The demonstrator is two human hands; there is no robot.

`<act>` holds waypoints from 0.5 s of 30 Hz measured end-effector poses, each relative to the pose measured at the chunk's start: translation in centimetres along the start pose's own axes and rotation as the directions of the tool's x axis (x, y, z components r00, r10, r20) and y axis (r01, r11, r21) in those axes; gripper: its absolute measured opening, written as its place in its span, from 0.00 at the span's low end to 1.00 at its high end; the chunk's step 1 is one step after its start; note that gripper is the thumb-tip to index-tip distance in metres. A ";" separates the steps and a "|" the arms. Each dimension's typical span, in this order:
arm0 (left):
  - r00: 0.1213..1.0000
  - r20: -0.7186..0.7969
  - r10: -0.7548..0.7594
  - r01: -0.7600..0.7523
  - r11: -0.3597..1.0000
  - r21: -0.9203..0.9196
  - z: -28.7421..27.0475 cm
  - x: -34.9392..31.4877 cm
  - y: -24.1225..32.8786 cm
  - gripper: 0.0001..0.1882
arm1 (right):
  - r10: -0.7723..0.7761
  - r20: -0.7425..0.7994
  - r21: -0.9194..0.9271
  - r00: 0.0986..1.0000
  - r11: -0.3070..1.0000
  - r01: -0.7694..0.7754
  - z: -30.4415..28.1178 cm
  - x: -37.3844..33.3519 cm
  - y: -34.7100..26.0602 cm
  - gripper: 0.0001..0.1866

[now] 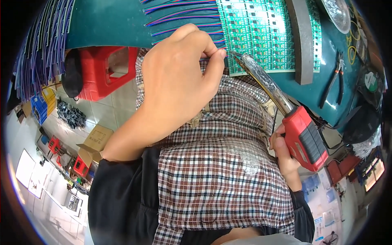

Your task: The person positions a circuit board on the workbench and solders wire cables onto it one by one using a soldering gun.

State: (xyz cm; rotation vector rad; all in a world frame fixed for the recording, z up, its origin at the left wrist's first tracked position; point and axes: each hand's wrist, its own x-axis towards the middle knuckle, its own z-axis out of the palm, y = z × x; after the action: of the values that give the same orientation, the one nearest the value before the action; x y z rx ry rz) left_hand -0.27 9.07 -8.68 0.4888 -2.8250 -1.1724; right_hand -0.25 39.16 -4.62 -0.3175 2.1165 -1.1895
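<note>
My left hand (175,69) is closed in a pinch at the left edge of a green circuit board panel (261,24). Thumb and forefinger grip thin coloured wires, mostly hidden behind the fingers. More blue, red and black wires (183,18) run leftward from that same edge in a row. Fingers wrapped round the red and black handle, my right hand (282,151) holds a soldering iron (304,139). Its tip points up and left, close to the board's lower left corner and the left fingertips; whether it touches cannot be made out.
A dark metal bar (302,45) lies across the panel. Right of it are cutting pliers (335,79) and a clear dish (337,14). Bundled purple wires (43,49) hang over the table's left side. A red stool (100,75) and an open carton (96,141) stand below.
</note>
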 end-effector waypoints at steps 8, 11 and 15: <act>0.999 -0.049 0.016 -0.019 0.998 -0.062 0.4 0.0 -0.4 0.10 | 0.027 0.022 0.018 0.999 0.999 -0.028 -0.1 0.4 -0.4 0.05; 0.998 -0.051 0.027 -0.030 0.998 -0.058 0.5 0.1 -0.5 0.10 | 0.032 0.012 0.032 0.999 0.999 -0.032 0.1 0.5 -0.6 0.05; 0.998 -0.056 0.025 -0.027 0.999 -0.038 0.4 0.1 -0.4 0.10 | 0.038 0.016 0.057 0.999 0.998 -0.039 0.0 0.4 -0.2 0.06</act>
State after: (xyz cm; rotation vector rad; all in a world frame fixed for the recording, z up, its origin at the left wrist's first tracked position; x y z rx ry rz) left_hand -0.28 9.06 -9.26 0.4732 -2.7480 -1.1869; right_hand -0.57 38.78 -4.63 -0.2582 2.0629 -1.2194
